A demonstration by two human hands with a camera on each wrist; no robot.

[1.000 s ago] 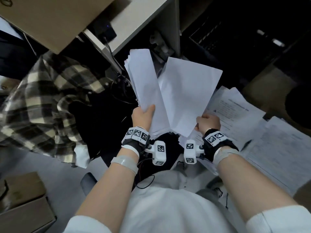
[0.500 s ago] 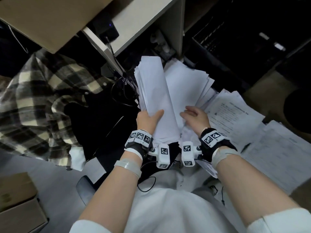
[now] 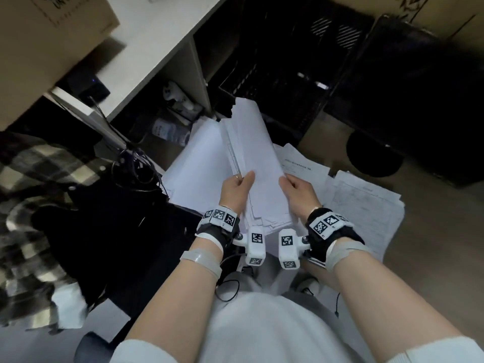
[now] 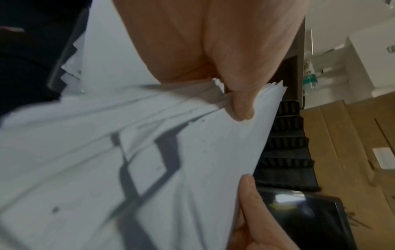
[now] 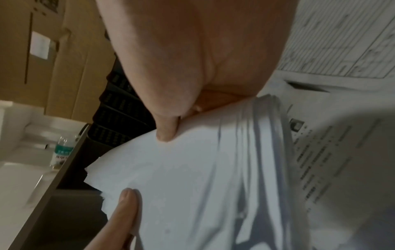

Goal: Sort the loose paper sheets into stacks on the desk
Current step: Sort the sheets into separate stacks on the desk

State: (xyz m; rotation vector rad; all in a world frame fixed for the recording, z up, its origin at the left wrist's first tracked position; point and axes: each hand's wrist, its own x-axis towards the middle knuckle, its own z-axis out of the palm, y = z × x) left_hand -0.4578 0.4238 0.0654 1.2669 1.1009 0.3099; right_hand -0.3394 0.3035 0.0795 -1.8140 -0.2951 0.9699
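Head view: I see both hands on one paper stack (image 3: pixel 258 163), held up at centre over the floor. Left hand (image 3: pixel 235 188) grips its left edge, thumb on top. Right hand (image 3: pixel 301 189) grips the right edge the same way. Blank sheets (image 3: pixel 199 163) lie under and left of the stack; printed sheets (image 3: pixel 366 205) lie right, on the floor. White desk (image 3: pixel 157 48) far left, cardboard box (image 3: pixel 47 48) on it. Plaid shirt (image 3: pixel 39 192) at left.

Left wrist view: thumb pinches the stack's ragged edge, fingers underneath. Right hand's fingertip (image 4: pixel 248 184) touches the near edge.

Right wrist view: thumb clamps the stack, sheets fanned. Left hand's fingers (image 5: pixel 126 206) lie flat on top. Printed sheets at right.
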